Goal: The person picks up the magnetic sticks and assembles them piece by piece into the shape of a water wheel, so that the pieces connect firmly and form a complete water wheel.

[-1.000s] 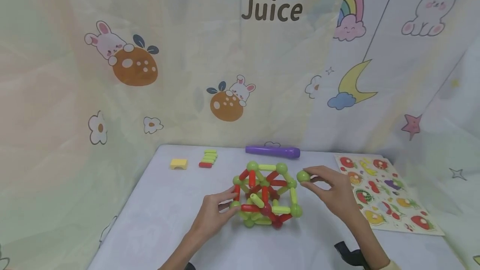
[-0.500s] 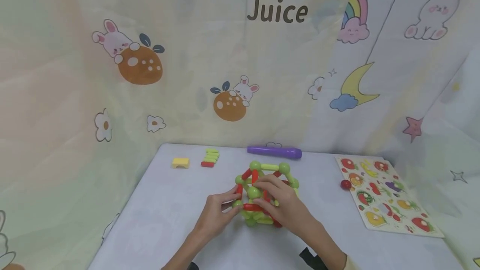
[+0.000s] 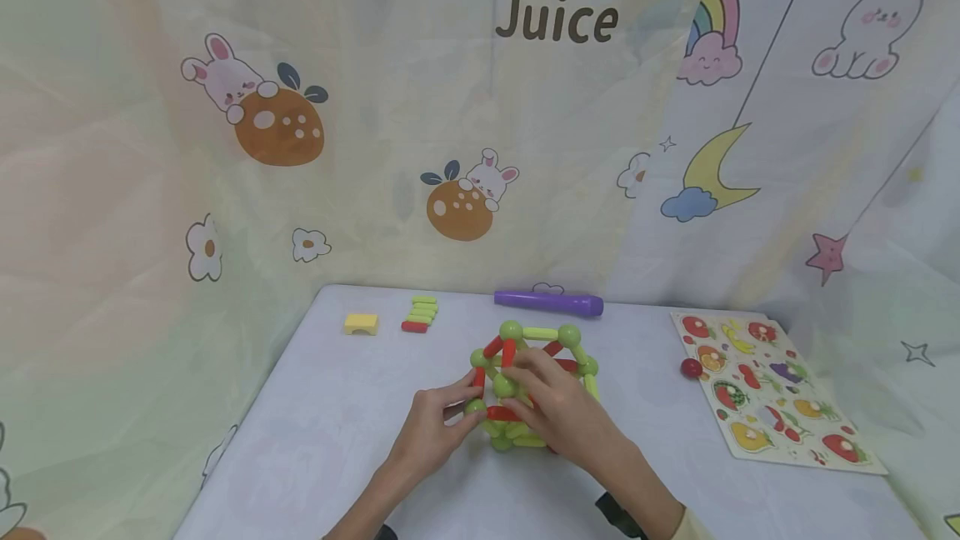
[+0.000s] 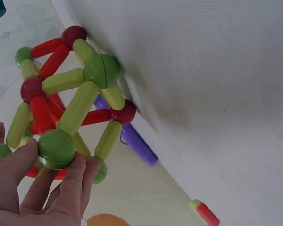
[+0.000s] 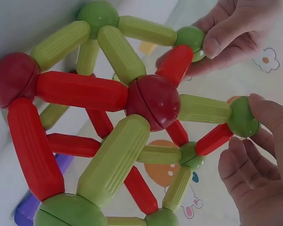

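Observation:
A frame of red and light-green rods [image 5: 80,92] joined by red and green balls stands on the white table, partly hidden by my hands in the head view. My left hand [image 3: 435,427] pinches a green corner ball [image 4: 56,149] on the frame's left side, between thumb and fingers. At the front, my right hand [image 3: 566,407] holds another green ball [image 5: 244,117] by thumb and fingertips. In the right wrist view this ball sits against the ends of a light-green rod [image 5: 205,109] and a red rod [image 5: 214,139].
Behind the frame lies a purple microphone-shaped tube [image 3: 547,304]. Several short rods [image 3: 422,313] and a yellow arched block [image 3: 362,324] are at the back left. On the right, a loose red ball [image 3: 692,368] touches or nearly touches a fruit-picture board [image 3: 780,394].
My right hand has carried the green ball leftward from beside the frame to its front rods. The loose red ball has come into view. My left hand keeps its hold on the corner ball.

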`<state>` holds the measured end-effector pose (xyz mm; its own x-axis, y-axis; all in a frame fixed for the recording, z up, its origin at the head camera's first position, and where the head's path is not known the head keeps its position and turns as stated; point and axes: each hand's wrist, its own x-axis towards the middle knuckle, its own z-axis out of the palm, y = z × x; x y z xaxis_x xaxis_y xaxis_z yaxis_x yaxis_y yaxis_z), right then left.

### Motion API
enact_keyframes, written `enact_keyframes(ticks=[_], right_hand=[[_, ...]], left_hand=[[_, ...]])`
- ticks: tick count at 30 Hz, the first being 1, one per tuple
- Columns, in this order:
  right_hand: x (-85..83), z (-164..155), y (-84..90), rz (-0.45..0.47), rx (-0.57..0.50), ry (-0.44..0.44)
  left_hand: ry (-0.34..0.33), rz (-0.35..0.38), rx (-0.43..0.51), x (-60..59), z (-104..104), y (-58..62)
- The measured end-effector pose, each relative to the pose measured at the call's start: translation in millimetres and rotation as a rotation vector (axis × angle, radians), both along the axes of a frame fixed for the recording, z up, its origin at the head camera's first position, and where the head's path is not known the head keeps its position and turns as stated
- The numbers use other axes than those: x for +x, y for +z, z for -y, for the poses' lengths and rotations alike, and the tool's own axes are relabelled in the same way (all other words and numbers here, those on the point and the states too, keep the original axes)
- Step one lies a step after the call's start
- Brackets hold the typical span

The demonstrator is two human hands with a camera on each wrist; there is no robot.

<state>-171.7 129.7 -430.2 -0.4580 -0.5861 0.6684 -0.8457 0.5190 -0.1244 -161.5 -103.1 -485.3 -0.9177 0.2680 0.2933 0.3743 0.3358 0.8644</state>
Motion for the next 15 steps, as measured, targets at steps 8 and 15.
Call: enact_keyframes(ticks=[8,15], right_hand=[[1.6,0,-6.3,0.025,-0.026,-0.060],[4.2,2,-12.7,0.151,-0.116,-0.047]], left_hand=[[0.002,0.014,0.001,0.7,0,0.0],[0.000,0.011,0.003,0.7,-1,-0.4]])
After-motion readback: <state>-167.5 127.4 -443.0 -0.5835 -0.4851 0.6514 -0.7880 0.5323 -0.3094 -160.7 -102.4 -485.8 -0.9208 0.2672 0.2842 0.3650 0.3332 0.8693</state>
